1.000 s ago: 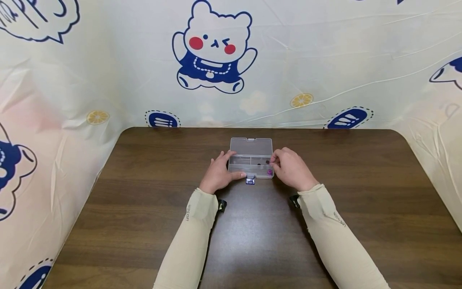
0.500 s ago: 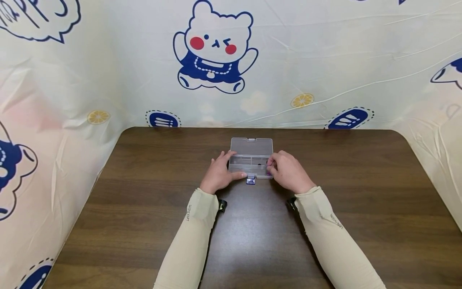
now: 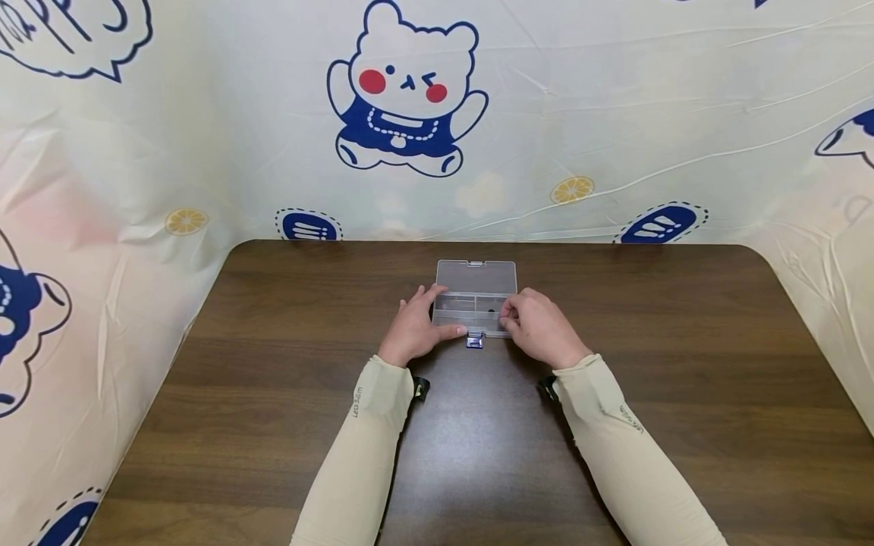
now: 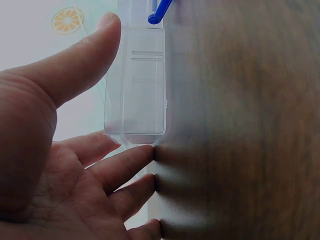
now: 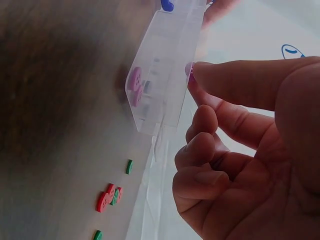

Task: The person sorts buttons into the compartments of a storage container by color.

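Note:
A clear plastic compartment box (image 3: 452, 323) stands on the table with its lid (image 3: 476, 277) folded back and its blue latch (image 3: 474, 343) at the near side. My left hand (image 3: 412, 327) holds the box's left end, thumb along the near rim and index finger at the far side. Over the right end, my right hand (image 3: 542, 326) pinches a purple button (image 5: 189, 70) between thumb and index finger, near the top rim. Through the wall in the right wrist view, purple buttons (image 5: 136, 79) lie inside. A small dark piece (image 3: 492, 310) sits in a rear compartment.
Red buttons (image 5: 103, 201) and green buttons (image 5: 129, 166) lie on the table by the box's right end; in the head view the right hand hides them. The brown table (image 3: 259, 425) meets a printed cloth (image 3: 519, 152) behind.
My right hand has moved left, from the box's right edge to over its right compartments, covering the purple spot seen earlier. The left hand and box stay in place.

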Action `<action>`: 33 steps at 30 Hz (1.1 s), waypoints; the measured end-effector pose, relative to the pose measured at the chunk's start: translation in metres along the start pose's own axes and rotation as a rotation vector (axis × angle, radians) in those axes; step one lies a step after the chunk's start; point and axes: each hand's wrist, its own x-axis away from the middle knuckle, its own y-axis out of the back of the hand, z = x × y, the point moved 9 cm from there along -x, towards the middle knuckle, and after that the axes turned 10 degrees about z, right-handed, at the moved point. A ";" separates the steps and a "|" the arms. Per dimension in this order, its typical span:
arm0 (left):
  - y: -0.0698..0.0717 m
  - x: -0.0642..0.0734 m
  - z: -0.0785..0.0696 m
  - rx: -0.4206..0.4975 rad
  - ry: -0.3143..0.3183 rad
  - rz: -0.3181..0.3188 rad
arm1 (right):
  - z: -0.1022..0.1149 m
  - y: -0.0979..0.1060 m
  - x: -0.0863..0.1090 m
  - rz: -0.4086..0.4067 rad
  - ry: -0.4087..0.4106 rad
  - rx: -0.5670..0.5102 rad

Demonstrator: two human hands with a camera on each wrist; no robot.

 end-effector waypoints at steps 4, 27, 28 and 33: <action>0.000 0.000 0.000 0.001 -0.001 -0.001 | 0.002 0.000 0.000 -0.006 0.008 0.006; -0.001 0.000 0.001 0.002 0.011 0.009 | 0.002 -0.006 -0.002 -0.002 0.003 -0.001; -0.001 0.000 0.001 0.002 0.012 0.009 | 0.002 -0.006 -0.002 0.000 0.001 -0.001; 0.000 0.000 0.002 0.010 0.018 0.011 | 0.002 -0.007 -0.002 0.006 -0.004 0.001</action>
